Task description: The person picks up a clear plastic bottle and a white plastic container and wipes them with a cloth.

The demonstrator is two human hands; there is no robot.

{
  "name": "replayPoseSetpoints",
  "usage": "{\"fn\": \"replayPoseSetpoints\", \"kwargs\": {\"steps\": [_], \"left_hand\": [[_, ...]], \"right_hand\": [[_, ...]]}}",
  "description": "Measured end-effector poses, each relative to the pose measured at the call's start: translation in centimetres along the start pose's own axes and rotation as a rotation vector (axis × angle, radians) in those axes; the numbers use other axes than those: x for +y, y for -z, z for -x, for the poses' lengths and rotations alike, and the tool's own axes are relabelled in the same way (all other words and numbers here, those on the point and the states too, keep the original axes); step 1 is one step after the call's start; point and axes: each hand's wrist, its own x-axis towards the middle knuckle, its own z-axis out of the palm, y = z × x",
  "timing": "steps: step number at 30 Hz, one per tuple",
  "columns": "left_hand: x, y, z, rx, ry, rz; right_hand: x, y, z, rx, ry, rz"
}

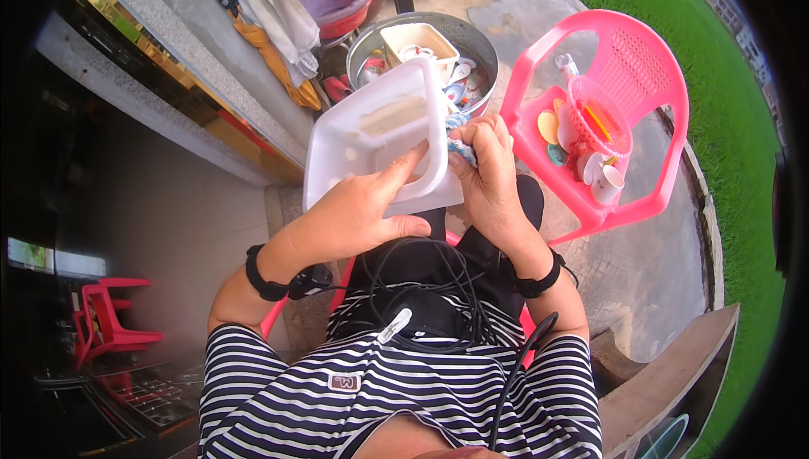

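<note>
A translucent white plastic bin (335, 136) is tilted above my lap, its open side turned up towards me. My left hand (354, 212) grips its near wall, with the fingers inside the bin and the thumb outside. My right hand (490, 174) pinches a blue-and-white knitted cloth (463, 149) against the outside of the bin's right rim. Beyond the bin, a round metal tub (490, 48) holds a cream plastic container (395, 32), white spoons and a clear bottle with a red label.
At the right, a pink plastic armchair (679, 105) bears a pink basket (578, 95), a white cup (608, 184) and small lids. A wall with a hanging cloth (272, 10) and orange umbrella (272, 61) stands at the left. Black cables (430, 257) lie over my lap.
</note>
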Motion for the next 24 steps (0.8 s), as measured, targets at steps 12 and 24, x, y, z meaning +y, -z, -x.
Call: {"fn": "replayPoseSetpoints", "kwargs": {"steps": [12,24], "left_hand": [[-2.1,0.6,0.6,0.075,0.253,0.419],[-2.2,0.8,-0.1,0.113,0.262,0.586]], "right_hand": [[-2.2,-0.3,0.3,0.005,-0.021,-0.155],[-1.6,-0.3,0.2,-0.071,0.162,-0.02]]}}
